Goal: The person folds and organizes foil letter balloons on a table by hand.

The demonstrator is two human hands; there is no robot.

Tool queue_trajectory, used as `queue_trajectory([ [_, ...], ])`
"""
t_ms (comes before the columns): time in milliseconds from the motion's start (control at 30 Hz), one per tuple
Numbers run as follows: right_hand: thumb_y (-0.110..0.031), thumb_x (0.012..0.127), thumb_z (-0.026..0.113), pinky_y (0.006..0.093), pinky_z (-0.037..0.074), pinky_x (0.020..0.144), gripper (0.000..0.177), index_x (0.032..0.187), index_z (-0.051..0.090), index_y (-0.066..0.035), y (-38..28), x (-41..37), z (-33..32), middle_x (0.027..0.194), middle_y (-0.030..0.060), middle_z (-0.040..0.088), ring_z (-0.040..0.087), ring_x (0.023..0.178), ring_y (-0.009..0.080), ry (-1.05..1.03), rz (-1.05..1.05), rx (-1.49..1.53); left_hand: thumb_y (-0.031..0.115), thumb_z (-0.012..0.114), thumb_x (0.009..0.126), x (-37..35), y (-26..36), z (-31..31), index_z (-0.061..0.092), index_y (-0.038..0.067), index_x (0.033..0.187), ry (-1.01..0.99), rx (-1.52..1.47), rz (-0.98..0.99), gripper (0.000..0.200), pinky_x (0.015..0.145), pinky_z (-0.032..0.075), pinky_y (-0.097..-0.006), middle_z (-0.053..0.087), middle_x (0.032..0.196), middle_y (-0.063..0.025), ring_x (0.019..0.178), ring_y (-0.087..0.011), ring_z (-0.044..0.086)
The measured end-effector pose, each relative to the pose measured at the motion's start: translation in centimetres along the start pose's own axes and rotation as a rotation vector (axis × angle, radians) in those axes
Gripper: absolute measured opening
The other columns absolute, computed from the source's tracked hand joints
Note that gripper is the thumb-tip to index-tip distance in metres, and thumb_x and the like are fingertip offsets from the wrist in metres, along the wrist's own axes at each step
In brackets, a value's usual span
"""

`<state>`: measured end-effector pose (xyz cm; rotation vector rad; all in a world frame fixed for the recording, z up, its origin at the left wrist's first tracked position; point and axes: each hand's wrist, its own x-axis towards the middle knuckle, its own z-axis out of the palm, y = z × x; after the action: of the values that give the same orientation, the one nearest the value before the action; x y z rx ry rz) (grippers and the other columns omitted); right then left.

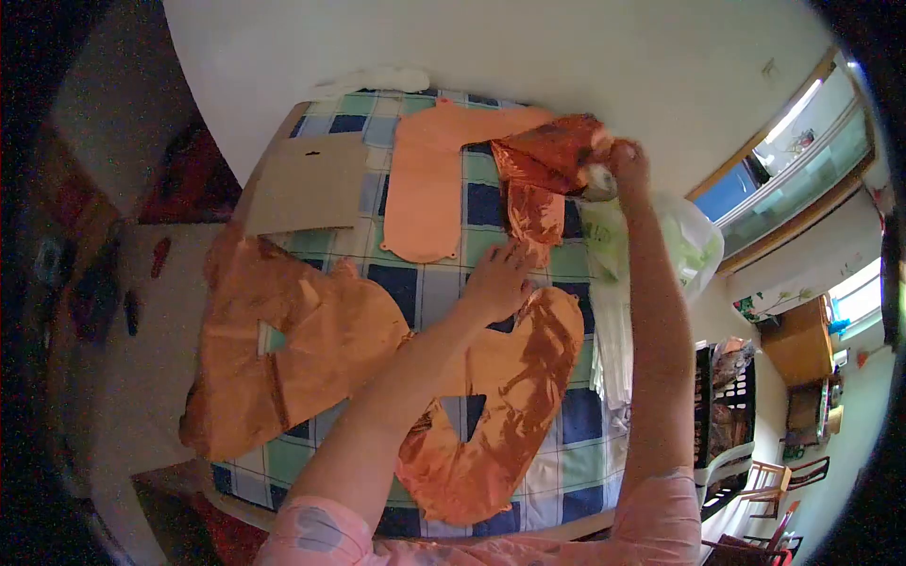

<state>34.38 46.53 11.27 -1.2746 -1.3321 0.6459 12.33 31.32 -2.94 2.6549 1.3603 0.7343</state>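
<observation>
Flat, coppery letter-shaped foil balloons lie on the checked cloth. At the far side, one foil balloon (423,179) has its right part lifted and crumpled, showing a shiny side. My right hand (625,162), raised at the upper right, is closed on an edge of that part. Lower down, my left hand (500,281) has its fingertips on the crinkled lower end of the same balloon, seemingly gripping it. Nearest my left wrist is a second foil balloon (538,373), with a small opening through it. A third foil balloon (302,330) lies to the left, partly off the cloth.
The checked cloth (481,203) covers a table against a white wall. A brown cardboard piece (311,184) lies at the left. On the right edge sits a pale green-white plastic bag (694,236). A black crate (725,391) and chairs stand farther right.
</observation>
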Motion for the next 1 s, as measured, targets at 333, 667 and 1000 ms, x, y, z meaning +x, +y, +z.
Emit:
queue_trajectory([
  [333,-0.003,0.070,0.066,0.0337,0.050,0.078,0.054,0.121,0.049,-0.004,-2.2,3.2,0.7,0.108,0.0155,0.060,0.058,0.100,0.0234,-0.056,-0.249,-0.620,0.035,0.041,0.091,0.1,-0.3,0.6,0.044,0.008,0.131,0.027,-0.017,0.002,0.048,0.108,0.023,-0.0471,0.035,0.143,-0.0141,0.133,-0.0306,0.029],
  [667,-0.016,0.067,0.074,0.0332,0.051,0.070,0.055,0.114,0.047,-0.005,4.2,3.5,3.7,0.107,0.0165,0.053,0.058,0.094,0.0210,0.179,-0.223,-0.182,0.031,0.044,0.089,0.1,0.0,-1.1,0.043,0.007,0.131,-0.014,0.016,0.028,0.048,0.104,0.027,-0.0478,0.037,0.140,-0.0150,0.131,-0.0311,0.031],
  [1000,-0.019,0.082,0.058,0.0324,0.050,0.065,0.015,0.083,0.061,-0.005,-8.5,8.0,3.5,0.084,0.0119,0.063,0.062,0.083,0.0250,0.119,-0.511,-0.676,0.027,0.050,0.087,0.0,-0.2,0.1,0.041,0.006,0.132,0.067,-0.062,0.026,0.051,0.102,0.031,-0.0495,0.038,0.138,-0.0165,0.128,-0.0349,0.035],
])
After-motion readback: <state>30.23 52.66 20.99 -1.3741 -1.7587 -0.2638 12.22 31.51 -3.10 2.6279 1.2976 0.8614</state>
